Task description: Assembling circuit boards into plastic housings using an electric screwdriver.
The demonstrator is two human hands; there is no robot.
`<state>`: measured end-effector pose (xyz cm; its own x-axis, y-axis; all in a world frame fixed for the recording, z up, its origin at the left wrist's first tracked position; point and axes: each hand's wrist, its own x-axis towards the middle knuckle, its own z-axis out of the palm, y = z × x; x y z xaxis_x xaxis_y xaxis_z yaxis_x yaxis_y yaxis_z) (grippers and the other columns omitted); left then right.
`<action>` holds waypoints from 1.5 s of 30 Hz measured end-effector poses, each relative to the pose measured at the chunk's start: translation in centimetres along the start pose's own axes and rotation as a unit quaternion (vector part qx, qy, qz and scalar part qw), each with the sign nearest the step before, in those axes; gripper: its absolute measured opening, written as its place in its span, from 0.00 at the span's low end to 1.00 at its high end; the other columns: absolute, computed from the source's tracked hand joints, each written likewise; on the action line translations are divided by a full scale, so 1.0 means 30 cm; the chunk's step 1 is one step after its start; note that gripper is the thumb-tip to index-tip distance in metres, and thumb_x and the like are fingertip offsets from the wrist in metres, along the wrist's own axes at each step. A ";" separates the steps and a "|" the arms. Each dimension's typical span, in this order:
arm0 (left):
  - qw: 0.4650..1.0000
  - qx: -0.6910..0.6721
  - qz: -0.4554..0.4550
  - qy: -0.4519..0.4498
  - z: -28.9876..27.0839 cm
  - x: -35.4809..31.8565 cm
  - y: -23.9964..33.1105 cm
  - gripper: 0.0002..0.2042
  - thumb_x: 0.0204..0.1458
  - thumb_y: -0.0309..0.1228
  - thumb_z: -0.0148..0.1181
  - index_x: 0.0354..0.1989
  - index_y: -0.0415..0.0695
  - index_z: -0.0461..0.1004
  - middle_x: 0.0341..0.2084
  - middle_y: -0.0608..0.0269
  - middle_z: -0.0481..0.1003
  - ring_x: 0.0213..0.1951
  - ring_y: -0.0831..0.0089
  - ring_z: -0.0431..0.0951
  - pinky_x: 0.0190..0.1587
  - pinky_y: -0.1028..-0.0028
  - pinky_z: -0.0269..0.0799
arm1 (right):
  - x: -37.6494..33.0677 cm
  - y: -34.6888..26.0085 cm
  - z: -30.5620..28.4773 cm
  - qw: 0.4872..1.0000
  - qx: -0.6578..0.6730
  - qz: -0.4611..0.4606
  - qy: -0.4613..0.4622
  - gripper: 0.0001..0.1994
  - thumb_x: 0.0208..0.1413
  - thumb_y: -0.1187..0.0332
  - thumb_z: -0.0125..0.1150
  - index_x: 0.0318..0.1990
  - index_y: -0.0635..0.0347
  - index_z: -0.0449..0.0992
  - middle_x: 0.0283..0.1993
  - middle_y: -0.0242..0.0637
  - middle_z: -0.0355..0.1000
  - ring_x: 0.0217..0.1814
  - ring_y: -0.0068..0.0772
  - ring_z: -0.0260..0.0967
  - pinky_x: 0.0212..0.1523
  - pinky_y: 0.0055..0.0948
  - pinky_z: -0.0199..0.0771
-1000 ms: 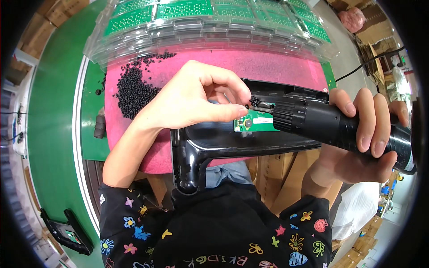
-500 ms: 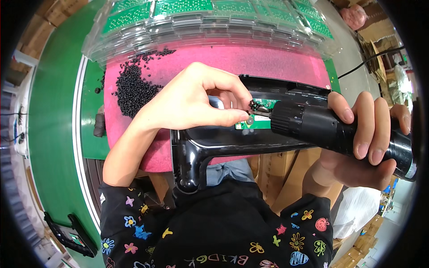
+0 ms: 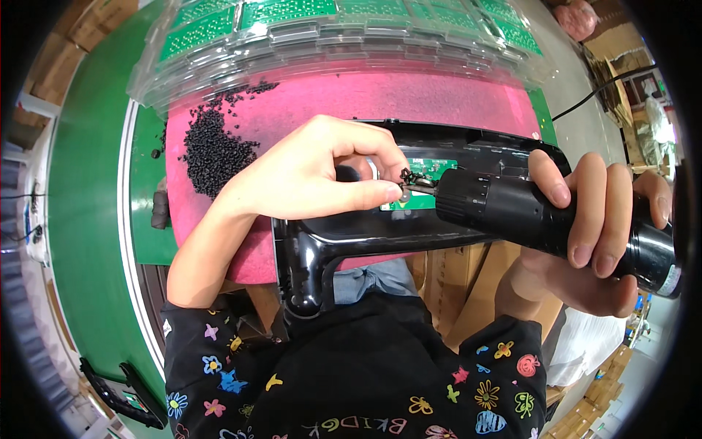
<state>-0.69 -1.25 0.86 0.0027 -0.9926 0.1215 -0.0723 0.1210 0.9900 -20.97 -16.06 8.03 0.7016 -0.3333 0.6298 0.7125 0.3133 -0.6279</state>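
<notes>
A black plastic housing [image 3: 424, 233] with a handle-like arm lies in front of me, and a green circuit board [image 3: 442, 165] is set inside it. Over the board, my left hand [image 3: 300, 172] pinches a little cluster of small black screws [image 3: 411, 175] between thumb and fingertips. My right hand [image 3: 603, 219] is wrapped around a black cylindrical electric screwdriver [image 3: 504, 205], tilted with its bit pointing left. The metal bit reaches the screws at my left fingertips; whether one sits on its tip is too small to tell.
A heap of small black screws [image 3: 212, 154] lies on the pink mat [image 3: 468, 95] at left. Stacked clear plastic trays [image 3: 336, 58] holding green boards stand along the back. Another black housing [image 3: 124, 395] rests on the green surface [image 3: 88, 241] at lower left.
The whole view has shifted slightly. The screwdriver and both hands sit a touch further left and lower in the picture. Both grips stay the same.
</notes>
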 end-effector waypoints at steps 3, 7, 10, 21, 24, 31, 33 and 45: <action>0.998 0.027 -0.038 -0.047 0.008 0.006 -0.004 0.07 0.52 0.19 0.62 0.40 0.35 0.75 0.34 0.61 0.77 0.34 0.75 0.76 0.40 0.75 0.72 | 0.000 -0.021 -0.028 1.000 -0.004 0.022 -0.022 0.25 0.45 0.70 0.70 0.50 0.48 0.65 0.24 0.18 0.66 0.30 0.18 0.63 0.46 0.30 0.56; 0.985 0.165 -0.049 -0.022 0.018 0.022 -0.012 0.03 0.55 0.22 0.57 0.32 0.36 0.72 0.27 0.60 0.75 0.30 0.71 0.76 0.33 0.73 0.70 | -0.001 -0.031 -0.031 0.999 -0.024 -0.006 0.041 0.22 0.51 0.65 0.65 0.52 0.51 0.65 0.24 0.21 0.64 0.28 0.19 0.61 0.43 0.29 0.55; 0.970 0.239 0.052 0.003 0.018 0.017 -0.042 0.03 0.54 0.22 0.58 0.32 0.36 0.73 0.28 0.57 0.75 0.30 0.65 0.77 0.34 0.69 0.71 | 0.001 -0.040 -0.099 0.993 -0.104 0.044 0.037 0.17 0.59 0.57 0.58 0.50 0.53 0.66 0.23 0.24 0.62 0.25 0.20 0.57 0.40 0.30 0.56; 0.934 0.351 0.049 -0.045 0.050 0.030 -0.053 0.05 0.54 0.27 0.63 0.36 0.39 0.76 0.40 0.61 0.81 0.41 0.59 0.79 0.44 0.64 0.75 | -0.016 0.039 -0.205 0.981 -0.176 0.052 0.061 0.12 0.58 0.68 0.57 0.48 0.58 0.65 0.22 0.33 0.64 0.21 0.24 0.58 0.28 0.27 0.63; 0.939 0.342 0.022 -0.018 0.061 0.023 -0.069 0.06 0.54 0.27 0.62 0.38 0.40 0.76 0.38 0.59 0.81 0.40 0.57 0.81 0.40 0.63 0.76 | -0.014 0.060 -0.215 0.981 -0.173 0.057 0.070 0.12 0.58 0.69 0.57 0.47 0.59 0.65 0.21 0.34 0.63 0.20 0.22 0.57 0.27 0.25 0.62; 0.945 0.327 -0.010 -0.001 0.071 0.022 -0.049 0.07 0.54 0.24 0.61 0.41 0.41 0.77 0.35 0.57 0.81 0.35 0.54 0.81 0.36 0.63 0.76 | 0.003 0.073 -0.217 0.973 -0.209 0.099 0.026 0.13 0.57 0.63 0.58 0.44 0.57 0.65 0.21 0.29 0.61 0.18 0.20 0.54 0.26 0.26 0.57; 0.944 0.330 -0.017 -0.004 0.072 0.023 -0.043 0.07 0.54 0.25 0.61 0.41 0.41 0.77 0.36 0.57 0.81 0.35 0.54 0.81 0.37 0.63 0.76 | 0.002 0.072 -0.214 0.963 -0.236 0.123 0.028 0.14 0.56 0.59 0.57 0.43 0.54 0.64 0.21 0.26 0.59 0.19 0.20 0.53 0.30 0.27 0.55; 0.948 0.317 -0.016 0.001 0.078 0.023 -0.047 0.05 0.57 0.27 0.59 0.39 0.40 0.76 0.35 0.57 0.81 0.36 0.55 0.81 0.38 0.64 0.76 | -0.002 0.079 -0.201 0.977 -0.189 0.073 0.061 0.11 0.58 0.69 0.58 0.46 0.59 0.67 0.22 0.31 0.62 0.20 0.20 0.57 0.22 0.23 0.59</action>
<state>-2.91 -2.14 -0.63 0.0178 -0.9955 0.0930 -0.6574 0.0584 0.7513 -19.41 -20.65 3.74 0.7727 -0.4195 0.4764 0.5336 0.0227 -0.8455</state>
